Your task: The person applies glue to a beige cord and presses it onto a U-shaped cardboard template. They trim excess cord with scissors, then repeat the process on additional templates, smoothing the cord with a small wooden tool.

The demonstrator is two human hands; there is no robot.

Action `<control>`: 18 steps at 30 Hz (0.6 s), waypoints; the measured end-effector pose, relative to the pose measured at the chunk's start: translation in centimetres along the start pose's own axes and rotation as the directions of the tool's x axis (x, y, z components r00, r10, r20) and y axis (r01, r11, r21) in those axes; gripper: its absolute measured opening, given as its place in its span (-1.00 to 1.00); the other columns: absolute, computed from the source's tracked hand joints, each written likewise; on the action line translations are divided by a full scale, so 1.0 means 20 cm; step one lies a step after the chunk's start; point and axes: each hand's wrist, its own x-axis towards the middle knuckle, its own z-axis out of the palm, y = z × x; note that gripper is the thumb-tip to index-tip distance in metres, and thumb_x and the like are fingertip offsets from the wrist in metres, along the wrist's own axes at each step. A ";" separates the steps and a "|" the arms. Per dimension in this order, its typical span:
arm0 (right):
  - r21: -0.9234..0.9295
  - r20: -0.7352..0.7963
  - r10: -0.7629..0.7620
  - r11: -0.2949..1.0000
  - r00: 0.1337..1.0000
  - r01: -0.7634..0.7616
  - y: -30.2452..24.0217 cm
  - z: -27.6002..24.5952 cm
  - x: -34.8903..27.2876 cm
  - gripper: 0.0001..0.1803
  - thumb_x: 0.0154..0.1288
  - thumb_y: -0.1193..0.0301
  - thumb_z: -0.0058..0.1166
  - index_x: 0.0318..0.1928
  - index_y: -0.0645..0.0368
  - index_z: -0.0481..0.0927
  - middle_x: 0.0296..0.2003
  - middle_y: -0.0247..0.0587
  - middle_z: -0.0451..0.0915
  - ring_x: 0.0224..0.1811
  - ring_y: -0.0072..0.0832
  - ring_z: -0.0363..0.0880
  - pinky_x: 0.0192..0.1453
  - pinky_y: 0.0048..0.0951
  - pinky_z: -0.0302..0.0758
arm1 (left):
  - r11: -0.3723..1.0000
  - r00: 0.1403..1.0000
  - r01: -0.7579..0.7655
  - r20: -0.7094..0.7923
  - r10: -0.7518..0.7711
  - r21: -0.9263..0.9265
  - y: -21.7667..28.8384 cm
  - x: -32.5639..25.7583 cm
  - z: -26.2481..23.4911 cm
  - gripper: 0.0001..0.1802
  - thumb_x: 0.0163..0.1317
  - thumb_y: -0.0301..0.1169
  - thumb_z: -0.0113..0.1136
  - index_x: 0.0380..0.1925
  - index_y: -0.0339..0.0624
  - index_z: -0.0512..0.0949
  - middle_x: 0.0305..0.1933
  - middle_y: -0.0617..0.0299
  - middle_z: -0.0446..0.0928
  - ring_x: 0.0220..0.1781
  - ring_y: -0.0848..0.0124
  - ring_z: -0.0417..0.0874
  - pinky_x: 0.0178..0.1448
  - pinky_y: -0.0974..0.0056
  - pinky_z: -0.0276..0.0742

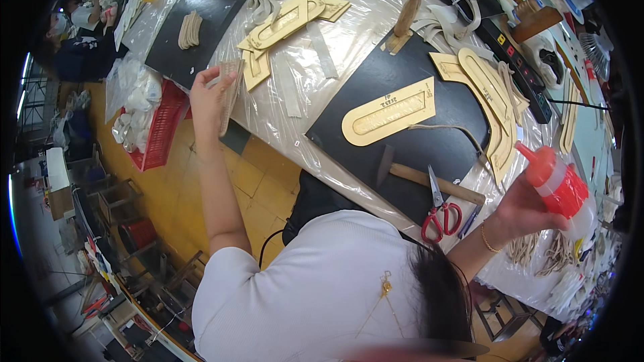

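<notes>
Off the table's left edge, my left hand (203, 97) is closed on a flat beige strip (232, 94), held upright. It may be several strips together. My right hand (522, 209), at the right, grips a squeeze bottle (558, 184) with a red nozzle and a red band. Between my hands, a pale yellow template (359, 124) with a rounded end lies on a black board (329, 124). A thin cord (456, 129) trails from it. Near the right hand are a hammer (439, 184), red-handled scissors (443, 221) and a pen (469, 222).
More yellow templates (292, 20) lie at the back, others (496, 107) at the right. Beige strips (190, 30) rest on another black board (211, 10). A red basket (155, 131) with white bags stands left, below a seated person (80, 50). A power strip (516, 60) runs along the right.
</notes>
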 end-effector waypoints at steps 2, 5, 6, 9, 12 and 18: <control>-0.014 0.034 0.041 0.999 0.999 -0.041 0.03 0.00 -0.03 0.28 -0.06 -0.54 0.15 0.43 0.19 0.25 0.23 -0.07 0.52 0.31 -0.14 0.53 0.45 0.11 0.47 | 0.980 0.999 -0.050 0.001 0.051 0.193 -0.11 0.08 -0.08 -0.45 0.11 -0.34 0.54 0.04 -0.36 0.53 -0.12 0.04 0.63 -0.20 0.42 0.66 -0.14 0.33 0.59; -0.012 0.116 0.093 0.996 0.989 -0.092 0.05 0.00 -0.05 0.28 -0.05 -0.53 0.16 0.42 0.23 0.24 0.22 -0.08 0.52 0.28 -0.12 0.55 0.43 0.10 0.49 | 0.839 0.981 -0.164 -0.007 0.196 0.519 -0.21 0.19 -0.12 -0.44 0.06 -0.32 0.53 0.02 -0.38 0.57 -0.14 0.05 0.63 -0.19 0.36 0.66 -0.07 0.28 0.60; -0.019 0.119 0.099 0.995 0.988 -0.097 0.05 0.00 -0.05 0.28 -0.05 -0.53 0.17 0.42 0.23 0.24 0.22 -0.08 0.52 0.28 -0.11 0.56 0.43 0.10 0.49 | 0.834 0.971 -0.205 0.002 0.238 0.512 -0.24 0.22 -0.12 -0.45 0.05 -0.31 0.52 0.01 -0.37 0.59 -0.13 0.04 0.63 -0.18 0.33 0.66 -0.05 0.26 0.60; -0.040 0.139 0.138 0.990 0.981 -0.134 0.05 -0.02 -0.06 0.29 -0.07 -0.52 0.20 0.42 0.25 0.25 0.22 -0.08 0.52 0.26 -0.10 0.57 0.42 0.11 0.50 | 0.804 0.955 -0.264 0.028 0.296 0.533 -0.31 0.27 -0.10 -0.45 0.05 -0.29 0.50 0.01 -0.36 0.62 -0.10 0.00 0.62 -0.16 0.25 0.66 0.01 0.20 0.59; 0.012 0.143 0.168 0.985 0.975 -0.171 0.08 -0.06 -0.07 0.28 -0.06 -0.48 0.24 0.43 0.25 0.24 0.22 -0.10 0.52 0.28 -0.10 0.55 0.42 0.14 0.49 | 0.716 0.946 -0.274 0.047 0.320 0.643 -0.33 0.26 -0.08 -0.42 0.07 -0.22 0.48 0.06 -0.32 0.61 -0.05 -0.05 0.62 -0.09 0.13 0.65 0.10 0.12 0.56; -0.070 0.174 0.384 0.923 0.907 -0.377 0.31 -0.03 -0.08 0.03 0.11 0.00 0.49 0.46 0.15 0.23 0.36 -0.13 0.42 0.40 -0.23 0.43 0.45 -0.07 0.45 | 0.519 0.883 -0.329 0.063 0.464 0.789 -0.16 0.06 0.14 -0.06 0.01 0.01 0.57 0.35 -0.19 0.45 0.31 -0.14 0.37 0.27 -0.10 0.42 0.34 -0.07 0.39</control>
